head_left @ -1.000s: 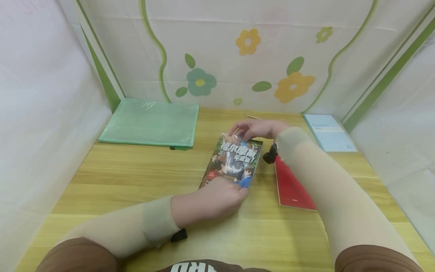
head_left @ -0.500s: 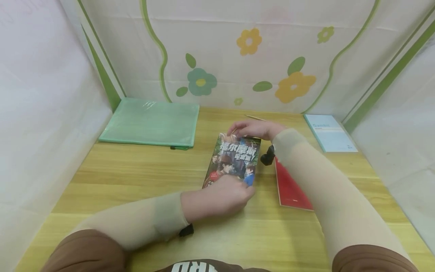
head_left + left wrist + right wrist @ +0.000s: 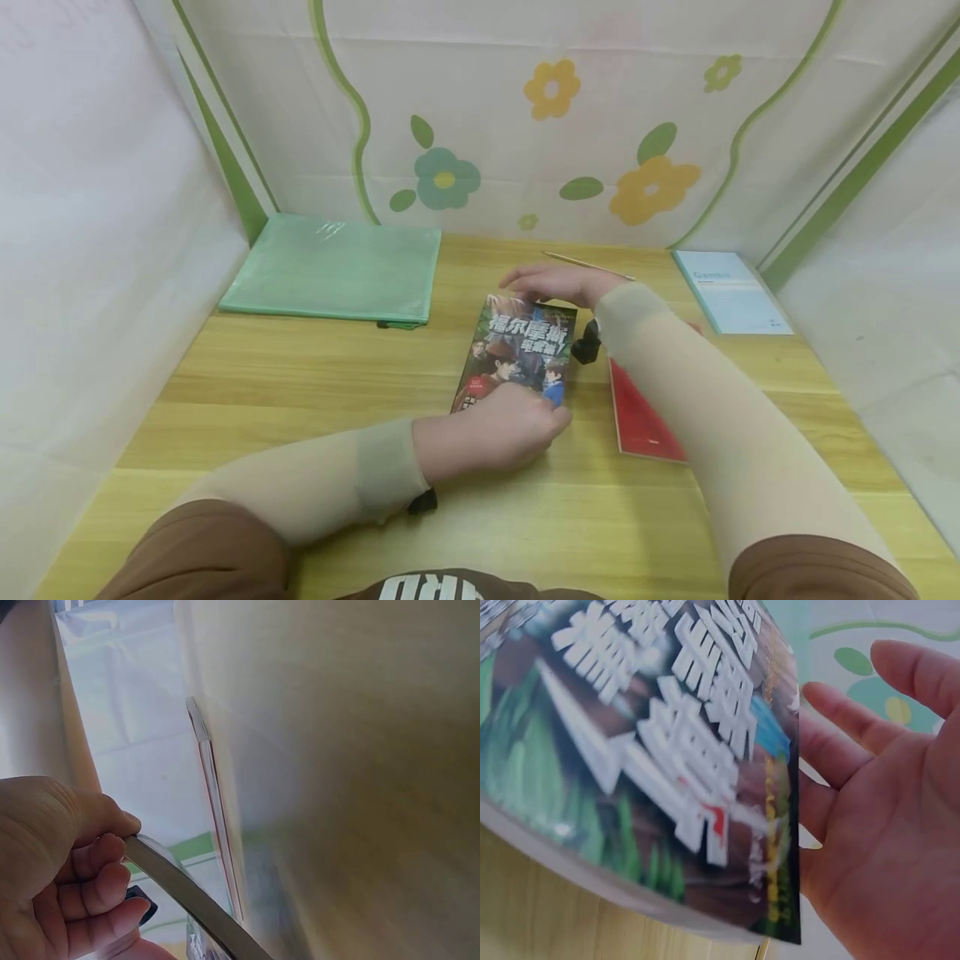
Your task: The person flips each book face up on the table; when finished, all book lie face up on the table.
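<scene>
While the left hand (image 3: 498, 429) grips the near end of the book (image 3: 520, 354), with the fingers (image 3: 94, 889) curled round its edge, the right hand (image 3: 558, 283) lies at the far end with straight, relaxed fingers that touch the top edge. In the right wrist view the palm (image 3: 889, 832) is open just beside the cover, and the cover there looks glossy, with big white characters on a dark green and brown picture. The book is a thin paperback, rectangular, and it is near the middle of the table (image 3: 300, 383), a little tilted to the right. In the left wrist view its near edge is lifted off the wood and bends slightly; I cannot tell whether the far end rests on the table.

The table is of light wood with yellow stripes in the grain, smooth and matte. Just right of the book lies a red booklet (image 3: 641, 412), flat and thin, partly under the right forearm. At the far left a green folder (image 3: 337, 267) lies flat; it is of translucent plastic with a soft shine, and what is inside I cannot tell. At the far right a pale blue booklet (image 3: 731, 292) lies against the wall. A thin stick (image 3: 588, 264), maybe a pencil, lies behind the right hand. Both arms wear tight beige sleeves (image 3: 675, 375). The walls are white cloth printed with flowers (image 3: 652, 190) and green lines.
</scene>
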